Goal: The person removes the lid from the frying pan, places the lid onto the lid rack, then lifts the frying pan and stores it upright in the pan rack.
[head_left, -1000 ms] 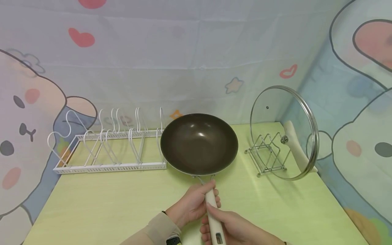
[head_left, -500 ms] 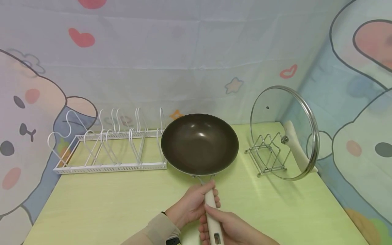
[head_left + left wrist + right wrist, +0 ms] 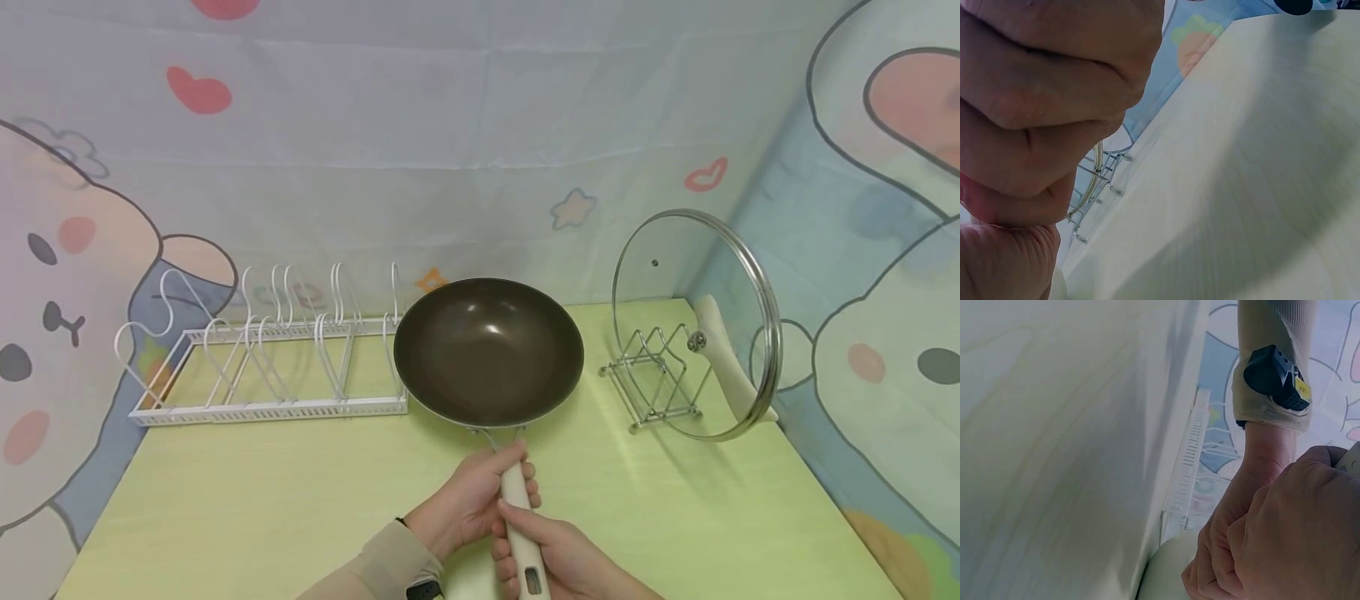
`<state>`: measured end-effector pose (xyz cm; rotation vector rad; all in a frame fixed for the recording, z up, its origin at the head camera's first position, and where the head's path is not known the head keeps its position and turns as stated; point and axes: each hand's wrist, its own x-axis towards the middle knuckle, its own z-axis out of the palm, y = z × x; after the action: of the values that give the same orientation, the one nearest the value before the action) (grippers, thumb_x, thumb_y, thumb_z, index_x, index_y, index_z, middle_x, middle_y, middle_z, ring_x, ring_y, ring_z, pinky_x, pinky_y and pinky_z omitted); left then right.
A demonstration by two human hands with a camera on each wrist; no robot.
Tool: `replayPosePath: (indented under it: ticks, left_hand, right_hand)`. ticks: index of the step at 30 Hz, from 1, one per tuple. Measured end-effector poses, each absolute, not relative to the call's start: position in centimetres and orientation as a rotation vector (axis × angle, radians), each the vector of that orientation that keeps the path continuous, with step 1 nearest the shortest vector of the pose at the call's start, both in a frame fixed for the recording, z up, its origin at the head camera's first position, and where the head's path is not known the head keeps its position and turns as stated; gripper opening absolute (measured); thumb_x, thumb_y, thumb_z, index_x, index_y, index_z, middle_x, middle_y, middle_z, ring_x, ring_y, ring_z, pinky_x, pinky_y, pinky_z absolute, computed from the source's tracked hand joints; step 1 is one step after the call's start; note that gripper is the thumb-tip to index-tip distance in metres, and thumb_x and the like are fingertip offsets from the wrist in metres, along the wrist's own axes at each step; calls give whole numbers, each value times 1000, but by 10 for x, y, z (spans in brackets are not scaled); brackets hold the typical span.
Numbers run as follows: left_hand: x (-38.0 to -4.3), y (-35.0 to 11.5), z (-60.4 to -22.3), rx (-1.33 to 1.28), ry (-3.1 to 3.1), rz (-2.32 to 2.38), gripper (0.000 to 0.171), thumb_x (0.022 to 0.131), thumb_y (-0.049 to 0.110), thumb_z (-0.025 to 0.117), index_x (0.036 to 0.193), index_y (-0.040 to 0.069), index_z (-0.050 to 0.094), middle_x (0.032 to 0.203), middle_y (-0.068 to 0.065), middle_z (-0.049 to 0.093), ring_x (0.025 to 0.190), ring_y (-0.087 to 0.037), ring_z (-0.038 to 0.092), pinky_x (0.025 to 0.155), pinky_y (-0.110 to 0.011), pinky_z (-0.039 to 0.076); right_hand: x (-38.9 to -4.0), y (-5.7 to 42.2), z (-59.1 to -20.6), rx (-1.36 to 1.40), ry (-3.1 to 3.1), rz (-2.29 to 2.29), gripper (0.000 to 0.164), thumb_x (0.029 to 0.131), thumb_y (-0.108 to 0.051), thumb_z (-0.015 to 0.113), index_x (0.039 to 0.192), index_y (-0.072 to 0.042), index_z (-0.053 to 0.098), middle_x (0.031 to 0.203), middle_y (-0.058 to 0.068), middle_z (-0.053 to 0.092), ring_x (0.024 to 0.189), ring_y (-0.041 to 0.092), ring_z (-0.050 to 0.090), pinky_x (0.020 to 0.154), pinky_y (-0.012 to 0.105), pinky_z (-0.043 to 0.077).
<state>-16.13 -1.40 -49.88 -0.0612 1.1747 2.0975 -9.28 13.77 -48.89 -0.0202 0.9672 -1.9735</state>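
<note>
A dark-brown wok (image 3: 489, 354) with a cream handle (image 3: 523, 542) is at the middle of the head view, its bowl toward the back wall. My left hand (image 3: 471, 498) grips the handle close to the bowl, thumb along the top. Just behind it, my right hand (image 3: 558, 554) holds the same handle nearer its end, where a hanging slot shows. The left wrist view has curled fingers (image 3: 1041, 106) at its left side. In the right wrist view, both the left hand (image 3: 1222, 531) and the right hand (image 3: 1304, 531) appear, one in front of the other.
Left of the wok stands a white wire rack (image 3: 270, 408) with several upright loops. On the right, a small metal rack (image 3: 652, 392) bears a glass lid (image 3: 768, 333) with a steel rim and cream handle. A printed cloth (image 3: 450, 125) hangs behind the pale table (image 3: 285, 500).
The right hand and the handle's end have shifted very slightly. Both hands keep their hold, and the wok stays almost in the same place.
</note>
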Motion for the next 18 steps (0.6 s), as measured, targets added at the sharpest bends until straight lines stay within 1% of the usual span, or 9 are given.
replayPosePath:
  ticks: [9, 18]
  left_hand:
    - [-164, -14, -498, -63, 1155, 2107, 22, 115, 31, 45, 100, 15, 47, 82, 6, 53, 74, -11, 55, 75, -23, 53]
    - [-168, -13, -501, -100, 1091, 2105, 18, 111, 31, 51, 103, 16, 46, 84, 6, 52, 75, -11, 53, 74, -22, 50]
  right_hand:
    - [-93, 135, -488, -30, 897, -1998, 28, 115, -43, 45, 101, -20, 52, 79, -15, 57, 67, -3, 53, 65, 12, 46]
    - [-92, 135, -487, 6, 874, -2009, 27, 115, -41, 45, 100, -20, 54, 79, -15, 57, 65, -3, 52, 65, 12, 44]
